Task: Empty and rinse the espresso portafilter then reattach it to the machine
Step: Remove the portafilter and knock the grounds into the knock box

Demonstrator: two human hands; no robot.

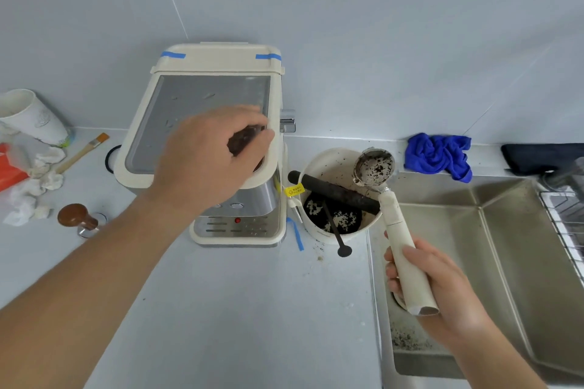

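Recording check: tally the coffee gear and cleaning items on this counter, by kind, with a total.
Espresso machine: 1
Portafilter: 1
Knock box: 1
Tamper: 1
Black scoop: 1
Brush: 1
Blue cloth: 1
Paper cup: 1
Total: 8

- Kitchen: steel sink (493,262) set in surface's right edge, dish rack (565,224) beside.
- Espresso machine (215,123), knock box (335,196) w/ coffee grounds on pale surface (240,309).

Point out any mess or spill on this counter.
Coffee grounds are scattered on the counter in front of the knock box and in the sink. Crumpled tissues lie by a tipped paper cup.
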